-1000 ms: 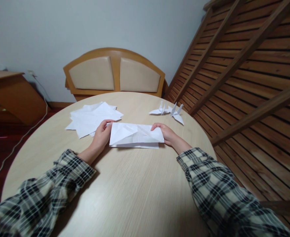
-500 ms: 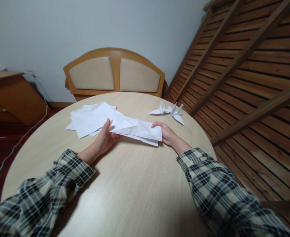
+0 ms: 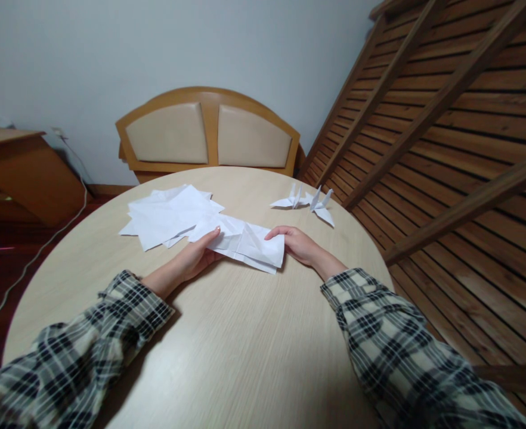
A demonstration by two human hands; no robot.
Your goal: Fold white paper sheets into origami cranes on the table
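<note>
A folded, creased white paper sheet is held just above the round wooden table between both hands. My left hand grips its left end with the thumb on top and the fingers underneath. My right hand pinches the right end, fingers closed on the edge. The sheet tilts, its left end higher than its right end.
A loose pile of white paper sheets lies on the table at the back left. Two folded paper cranes stand at the back right. A wooden chair sits behind the table. A slatted wooden structure leans on the right.
The folded sheet was lying flat on the table. My left hand has slid under its left end and lifted it, and the sheet has turned and bunched between both hands.
</note>
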